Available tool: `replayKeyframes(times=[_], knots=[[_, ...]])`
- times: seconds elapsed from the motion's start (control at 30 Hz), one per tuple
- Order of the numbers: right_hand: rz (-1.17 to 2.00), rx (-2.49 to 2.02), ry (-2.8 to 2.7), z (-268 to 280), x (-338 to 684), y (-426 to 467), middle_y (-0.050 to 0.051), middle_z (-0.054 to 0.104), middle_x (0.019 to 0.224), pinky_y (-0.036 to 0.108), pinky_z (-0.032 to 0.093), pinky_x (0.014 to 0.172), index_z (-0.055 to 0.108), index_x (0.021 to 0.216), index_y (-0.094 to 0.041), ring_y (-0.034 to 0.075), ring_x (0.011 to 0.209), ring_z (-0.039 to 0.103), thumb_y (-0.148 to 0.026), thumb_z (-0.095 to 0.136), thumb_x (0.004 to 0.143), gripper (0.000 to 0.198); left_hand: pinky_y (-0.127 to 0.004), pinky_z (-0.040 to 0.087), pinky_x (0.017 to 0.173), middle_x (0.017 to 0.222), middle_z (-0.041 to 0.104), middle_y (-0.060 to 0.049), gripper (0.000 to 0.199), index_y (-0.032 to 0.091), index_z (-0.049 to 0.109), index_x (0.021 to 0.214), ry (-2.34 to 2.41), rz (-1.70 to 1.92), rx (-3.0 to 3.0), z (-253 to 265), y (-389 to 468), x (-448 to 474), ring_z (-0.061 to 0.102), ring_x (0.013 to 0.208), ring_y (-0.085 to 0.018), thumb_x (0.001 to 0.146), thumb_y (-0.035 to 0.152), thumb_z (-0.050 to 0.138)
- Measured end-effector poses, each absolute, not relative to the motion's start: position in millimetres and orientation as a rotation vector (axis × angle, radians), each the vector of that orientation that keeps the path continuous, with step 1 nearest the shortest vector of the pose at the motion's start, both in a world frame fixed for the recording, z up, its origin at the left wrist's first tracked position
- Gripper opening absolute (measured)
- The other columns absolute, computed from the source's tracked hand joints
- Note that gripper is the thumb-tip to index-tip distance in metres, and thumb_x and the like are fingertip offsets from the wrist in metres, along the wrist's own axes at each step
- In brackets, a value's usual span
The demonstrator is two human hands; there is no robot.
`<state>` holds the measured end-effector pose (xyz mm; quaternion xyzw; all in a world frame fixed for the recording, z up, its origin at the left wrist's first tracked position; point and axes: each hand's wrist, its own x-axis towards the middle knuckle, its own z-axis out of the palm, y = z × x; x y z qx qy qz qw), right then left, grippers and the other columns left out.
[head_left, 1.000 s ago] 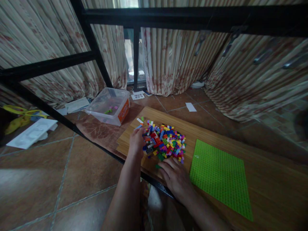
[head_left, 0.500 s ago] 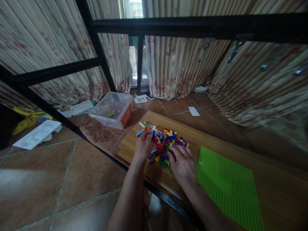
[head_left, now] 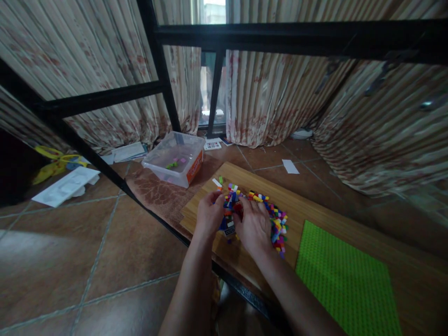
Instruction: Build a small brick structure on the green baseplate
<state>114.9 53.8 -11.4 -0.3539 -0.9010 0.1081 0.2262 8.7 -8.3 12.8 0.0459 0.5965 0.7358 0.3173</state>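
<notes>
A loose heap of small coloured toy bricks (head_left: pixel 279 219) lies on the wooden board, partly hidden under my hands. At its left edge is my left hand (head_left: pixel 210 212), thumb and fingers drawn together among blue bricks; anything between the fingertips is hidden. My right hand (head_left: pixel 255 224) reaches over the middle of the heap, its fingers curled and closed round a red brick (head_left: pixel 238 208). A dark brick (head_left: pixel 229 231) with round studs shows below, between the two hands. Right of the heap lies a flat green studded baseplate (head_left: pixel 346 275).
A clear plastic box (head_left: pixel 171 161) with a few bricks inside stands left beyond the wooden board (head_left: pixel 241 175). Black metal frame bars (head_left: pixel 266 35) cross above and along the left. On the tiled floor lie a white moulded tray (head_left: pixel 65 186) and a paper (head_left: pixel 290 166).
My right hand has moved left and inward over the heap, uncovering bricks on the right side. My left hand stays at the left edge. The view has shifted slightly left.
</notes>
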Motion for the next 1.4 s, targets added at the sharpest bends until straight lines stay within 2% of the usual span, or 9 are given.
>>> replayKeyframes(times=[0.17,0.27,0.37,0.5,0.63,0.97,1.1,1.23,1.4], knots=[[0.901,-0.953,-2.099,-7.6,123.6,58.3,0.009,0.069,0.113,0.044,0.045,0.092,0.062,0.121,-0.021,0.025,0.101,0.061,-0.03,0.06,0.082,0.04,-0.018,0.036,0.044,0.062,0.063,-0.001,0.006,0.015,0.071,0.078,1.62,1.817,0.288,15.1,-7.8,12.0,0.051,0.046,-0.009,0.073,0.018,0.07],[1.396,-0.897,-1.655,-2.1,127.0,57.8,0.006,0.071,0.104,0.039,0.05,0.085,0.065,0.116,-0.023,0.021,0.094,0.065,-0.037,0.066,0.078,0.04,-0.019,0.042,0.051,0.07,0.066,-0.002,0.013,0.016,0.071,0.08,1.446,1.775,0.411,22.1,-7.6,20.5,0.057,0.057,-0.011,0.075,0.027,0.071],[1.633,-0.853,-1.331,2.6,128.7,56.5,0.003,0.072,0.099,0.034,0.051,0.08,0.068,0.11,-0.024,0.019,0.09,0.066,-0.037,0.072,0.074,0.039,-0.021,0.047,0.059,0.082,0.068,-0.004,0.022,0.017,0.071,0.086,1.275,1.711,0.514,28.5,-9.1,29.2,0.06,0.071,-0.015,0.073,0.034,0.074],[1.715,-0.817,-1.186,7.8,130.0,58.0,0.003,0.072,0.1,0.034,0.051,0.084,0.072,0.103,-0.024,0.018,0.091,0.066,-0.037,0.076,0.071,0.035,-0.024,0.049,0.067,0.087,0.067,-0.005,0.032,0.017,0.067,0.096,1.161,1.649,0.647,30.0,-10.7,34.1,0.06,0.074,-0.015,0.07,0.033,0.078],[1.687,-0.862,-1.131,9.3,129.3,61.1,0.003,0.074,0.095,0.033,0.051,0.083,0.075,0.092,-0.022,0.018,0.089,0.067,-0.037,0.079,0.068,0.029,-0.025,0.049,0.074,0.09,0.067,-0.006,0.026,0.017,0.067,0.095,1.149,1.664,0.767,27.2,-9.4,34.0,0.061,0.079,-0.016,0.075,0.031,0.075],[1.843,-0.813,-0.876,4.6,126.3,63.1,0.002,0.074,0.086,0.025,0.049,0.063,0.076,0.087,-0.023,0.013,0.074,0.064,-0.034,0.078,0.067,0.023,-0.029,0.049,0.078,0.091,0.069,-0.007,0.026,0.017,0.069,0.097,1.178,1.658,0.738,20.8,-9.4,32.7,0.063,0.081,-0.018,0.075,0.03,0.075],[1.961,-0.848,-0.921,13.7,130.0,76.9,0.001,0.07,0.08,0.021,0.039,0.047,0.075,0.088,-0.021,0.01,0.059,0.054,-0.043,0.074,0.069,0.029,-0.029,0.049,0.078,0.098,0.069,-0.006,0.034,0.019,0.066,0.106,1.267,1.612,0.809,21.3,-10.3,30.0,0.062,0.084,-0.018,0.076,0.034,0.073],[1.921,-0.837,-1.395,24.0,134.9,90.4,-0.002,0.063,0.068,0.021,0.022,0.041,0.076,0.088,-0.021,0.007,0.05,0.04,-0.049,0.074,0.071,0.033,-0.027,0.048,0.073,0.096,0.068,-0.005,0.037,0.017,0.064,0.105,1.316,1.574,0.87,23.8,-11.6,26.8,0.061,0.08,-0.016,0.075,0.034,0.075],[1.836,-0.843,-1.467,22.0,133.9,88.7,-0.006,0.05,0.052,0.022,0.02,0.042,0.073,0.075,-0.019,0.006,0.045,0.034,-0.046,0.076,0.07,0.027,-0.024,0.046,0.07,0.086,0.065,-0.003,0.036,0.015,0.062,0.094,1.287,1.747,0.751,29.5,-8.2,28.4,0.059,0.075,-0.013,0.07,0.036,0.079]])
